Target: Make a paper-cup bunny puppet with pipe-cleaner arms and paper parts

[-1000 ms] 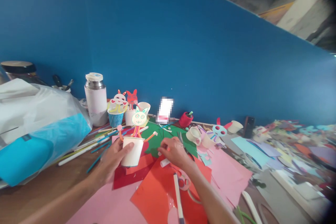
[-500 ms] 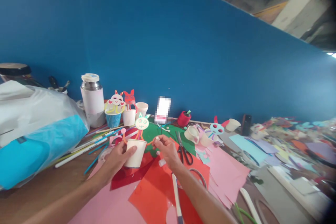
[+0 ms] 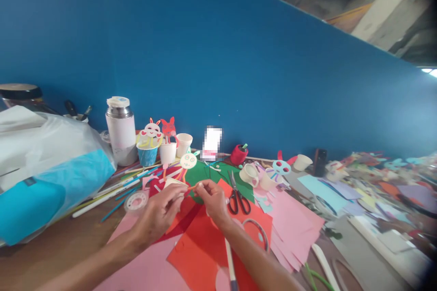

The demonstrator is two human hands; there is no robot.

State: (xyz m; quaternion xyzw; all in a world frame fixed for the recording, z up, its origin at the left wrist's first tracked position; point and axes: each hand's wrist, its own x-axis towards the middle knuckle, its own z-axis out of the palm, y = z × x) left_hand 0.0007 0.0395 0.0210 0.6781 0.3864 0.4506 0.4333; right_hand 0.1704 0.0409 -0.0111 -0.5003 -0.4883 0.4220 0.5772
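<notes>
Since half a second ago, the left hand (image 3: 165,204) has come over the front of the paper cup (image 3: 175,182), whose side was plainly seen before, and the right hand (image 3: 212,196) is now nearer to it. The rabbit head (image 3: 188,161) above the cup leans more to the right.

From the left, there is a plastic bag (image 3: 80,138), then an upright flask (image 3: 121,134). A tape roll (image 3: 136,201) lies near the left wrist. Behind, a blue cup (image 3: 147,156) carries a white mask figure (image 3: 150,130). In the middle is the paper cup, largely hidden behind the left hand; only its rim and a little of its inside appear. The left fingers are bent close to this rim, but I cannot tell if they grasp something. An orange strip (image 3: 192,188) extends between both hands, and the right thumb and fingertips pinch its end. Just beyond the right hand, scissors (image 3: 235,188) lie with their black handles toward the person.
</notes>
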